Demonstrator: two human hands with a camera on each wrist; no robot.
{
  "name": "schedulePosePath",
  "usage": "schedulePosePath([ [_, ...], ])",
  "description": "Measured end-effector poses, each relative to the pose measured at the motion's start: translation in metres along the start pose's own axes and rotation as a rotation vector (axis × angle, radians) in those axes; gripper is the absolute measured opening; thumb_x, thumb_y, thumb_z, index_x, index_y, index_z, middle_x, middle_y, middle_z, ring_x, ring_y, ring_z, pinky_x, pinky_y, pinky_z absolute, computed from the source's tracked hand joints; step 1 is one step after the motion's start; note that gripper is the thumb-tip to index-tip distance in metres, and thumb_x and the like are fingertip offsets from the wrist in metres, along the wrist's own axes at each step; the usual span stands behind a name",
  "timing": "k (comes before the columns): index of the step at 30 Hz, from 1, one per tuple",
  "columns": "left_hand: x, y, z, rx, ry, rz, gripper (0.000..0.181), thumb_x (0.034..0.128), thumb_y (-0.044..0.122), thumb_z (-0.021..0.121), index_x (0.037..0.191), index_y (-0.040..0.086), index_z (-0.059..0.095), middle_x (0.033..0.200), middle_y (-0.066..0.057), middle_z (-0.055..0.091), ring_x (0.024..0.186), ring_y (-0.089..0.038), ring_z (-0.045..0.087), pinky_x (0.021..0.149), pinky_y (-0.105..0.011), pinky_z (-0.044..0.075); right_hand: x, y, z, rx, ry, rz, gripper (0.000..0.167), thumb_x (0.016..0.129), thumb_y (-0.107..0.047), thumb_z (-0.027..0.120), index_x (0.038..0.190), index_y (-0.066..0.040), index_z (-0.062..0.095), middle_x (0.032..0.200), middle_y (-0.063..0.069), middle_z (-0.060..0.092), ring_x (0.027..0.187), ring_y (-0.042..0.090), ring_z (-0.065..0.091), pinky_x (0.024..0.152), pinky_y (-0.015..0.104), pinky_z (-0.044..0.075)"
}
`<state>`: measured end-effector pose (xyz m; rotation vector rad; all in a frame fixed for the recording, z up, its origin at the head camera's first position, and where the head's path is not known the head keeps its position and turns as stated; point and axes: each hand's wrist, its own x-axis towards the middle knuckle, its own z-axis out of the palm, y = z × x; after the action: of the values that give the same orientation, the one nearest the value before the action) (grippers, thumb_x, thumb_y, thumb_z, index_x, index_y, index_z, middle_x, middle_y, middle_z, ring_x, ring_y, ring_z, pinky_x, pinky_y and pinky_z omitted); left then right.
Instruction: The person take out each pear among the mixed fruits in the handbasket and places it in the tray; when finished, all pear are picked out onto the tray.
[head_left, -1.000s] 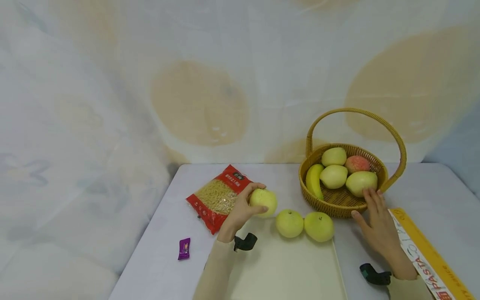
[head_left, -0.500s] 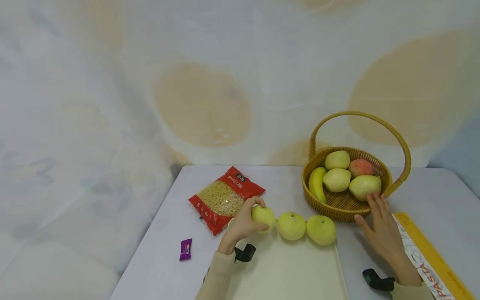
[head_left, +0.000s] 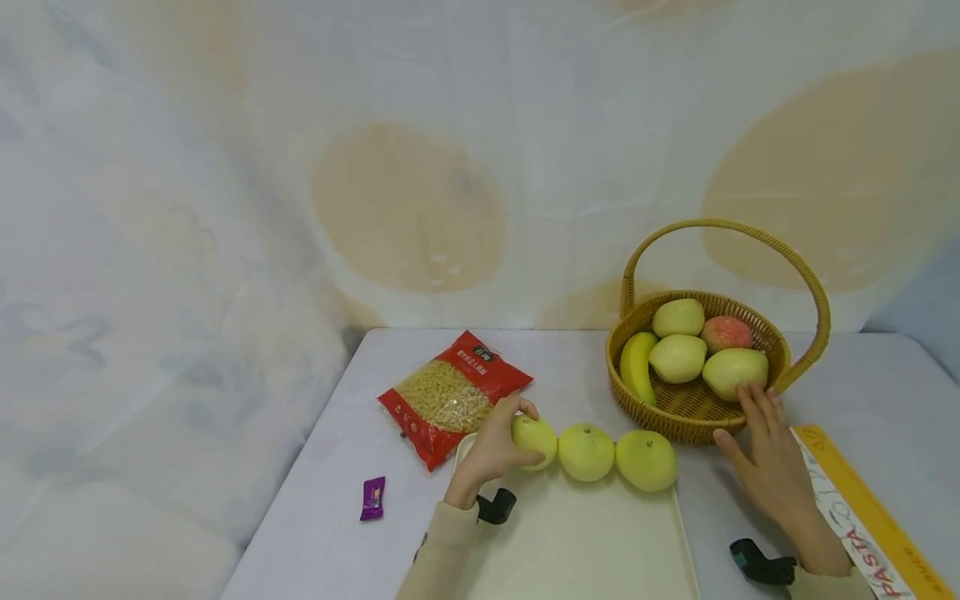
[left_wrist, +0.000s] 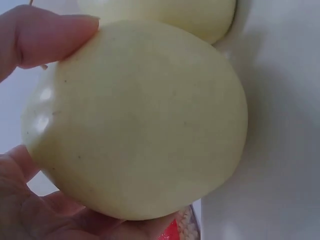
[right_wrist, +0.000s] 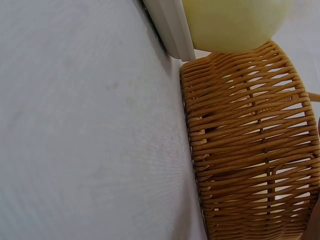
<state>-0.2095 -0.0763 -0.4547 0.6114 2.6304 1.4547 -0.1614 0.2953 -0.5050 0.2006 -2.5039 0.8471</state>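
Note:
My left hand [head_left: 492, 448] holds a round yellow-green apple [head_left: 537, 442] at the back left corner of a cream tray [head_left: 577, 546]. In the left wrist view, my thumb lies on one side of this apple [left_wrist: 145, 120] and the fingers on the other. Two more apples sit in a row to its right, a middle one [head_left: 587, 452] and a right one [head_left: 647, 461]. My right hand [head_left: 772, 471] rests at the front right rim of a wicker basket [head_left: 678, 429], fingers extended. In the right wrist view, only the basket's side [right_wrist: 250, 135] shows clearly.
The basket contains a banana [head_left: 637, 368], a reddish fruit [head_left: 726, 333] and several pale green fruits [head_left: 677, 358]. Behind my left hand lies a red pasta bag [head_left: 453, 396]. A purple wrapped sweet [head_left: 372, 498] is at left, a yellow-and-white pasta box [head_left: 862, 508] at far right.
My left hand has lowered the apple onto the tray's back edge and shifted it right, close against the middle apple. My right hand has stayed at the basket.

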Motion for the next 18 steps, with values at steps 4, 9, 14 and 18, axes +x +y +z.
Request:
schedulePosePath([
  [4,0.0010,-0.0022,0.0010,0.029,-0.013,-0.001,0.051,0.0667,0.003,0.081,0.112,0.013,0.060,0.115,-0.008,0.056,0.113,-0.023,0.050,0.095,-0.042,0.040,0.0007,-0.0002,0.0010,0.009,0.008,-0.005,0.068,0.102,-0.036,0.047,0.155,-0.004,0.018,0.159,0.027,0.015,0.150,0.039,0.000,0.120,0.057,0.002],
  [9,0.0005,-0.0060,0.0048,0.055,-0.061,-0.034,0.060,0.0689,0.005,0.081,0.124,0.012,0.061,0.121,-0.009,0.056,0.117,-0.025,0.048,0.095,-0.043,0.040,-0.0009,0.0001,-0.0004,0.000,-0.002,-0.015,0.068,0.102,-0.034,0.046,0.155,-0.005,0.016,0.159,0.027,0.012,0.150,0.038,-0.002,0.120,0.057,0.000],
  [14,0.0002,-0.0066,0.0071,0.040,-0.094,-0.080,0.063,0.0709,0.005,0.081,0.129,0.016,0.059,0.123,-0.008,0.053,0.111,-0.021,0.048,0.093,-0.041,0.042,-0.0011,-0.0003,-0.0022,0.002,-0.014,-0.005,0.068,0.103,-0.034,0.045,0.155,-0.005,0.015,0.159,0.027,0.011,0.150,0.037,-0.003,0.120,0.056,-0.001],
  [18,0.0007,-0.0033,0.0055,0.066,-0.102,-0.087,0.068,0.0712,0.006,0.083,0.131,0.022,0.057,0.126,-0.009,0.051,0.112,-0.021,0.050,0.096,-0.042,0.045,-0.0008,0.0000,-0.0018,0.011,-0.016,-0.004,0.068,0.102,-0.034,0.046,0.155,-0.005,0.015,0.159,0.028,0.011,0.150,0.037,-0.004,0.120,0.055,-0.002],
])
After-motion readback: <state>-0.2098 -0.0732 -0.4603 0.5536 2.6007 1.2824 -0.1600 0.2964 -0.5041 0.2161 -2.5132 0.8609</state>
